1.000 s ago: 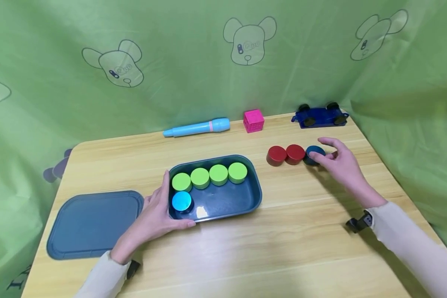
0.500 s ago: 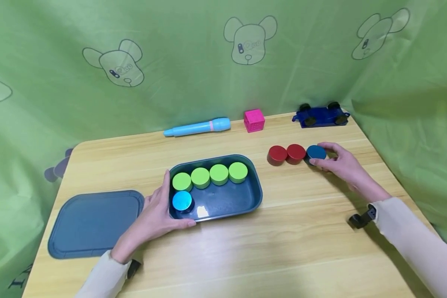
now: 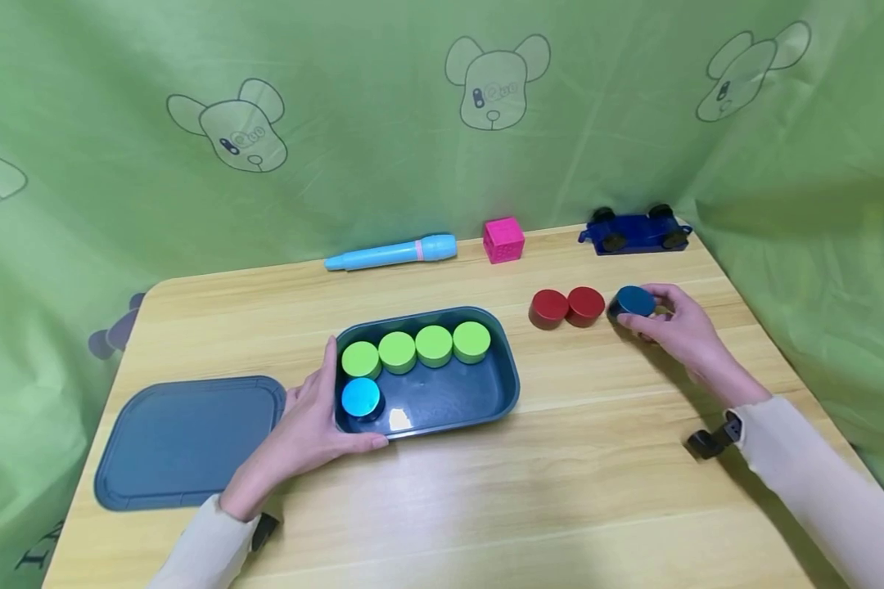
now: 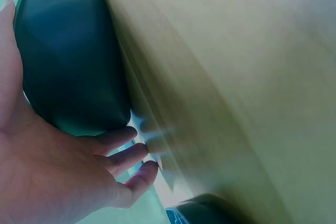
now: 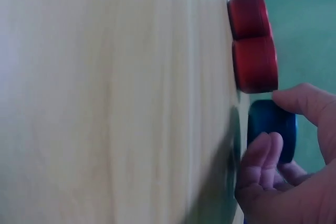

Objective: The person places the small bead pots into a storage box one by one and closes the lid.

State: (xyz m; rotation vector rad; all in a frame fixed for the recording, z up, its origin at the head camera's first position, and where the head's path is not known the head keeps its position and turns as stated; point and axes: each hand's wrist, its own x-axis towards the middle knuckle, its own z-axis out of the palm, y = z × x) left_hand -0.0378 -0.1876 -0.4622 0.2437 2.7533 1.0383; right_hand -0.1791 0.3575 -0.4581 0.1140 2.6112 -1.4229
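Observation:
My right hand (image 3: pixel 674 327) pinches a dark blue round disc (image 3: pixel 635 301) between thumb and fingers, just right of two red discs (image 3: pixel 548 309). The right wrist view shows this blue disc (image 5: pixel 273 127) lifted off the wood, apart from the red pair. Around the left end of a dark blue-grey rectangular container (image 3: pixel 511 372), my left hand (image 3: pixel 313 417) grips with its thumb along the near wall. Inside stand several lime-green discs (image 3: pixel 434 345) in a row by the far wall. One shiny blue disc (image 3: pixel 362 397) sits in the near left corner.
A flat grey-blue lid (image 3: pixel 187 442) lies left of the container. Along the back edge are a light blue toy microphone (image 3: pixel 394 253), a pink cube (image 3: pixel 503 240) and a blue toy car chassis (image 3: pixel 636 231) with black wheels. Green printed cloth (image 3: pixel 368 147) hangs behind the table.
My right hand has closed its fingers on the dark blue disc and drawn it slightly right, away from the red discs. My left hand and the container stay put.

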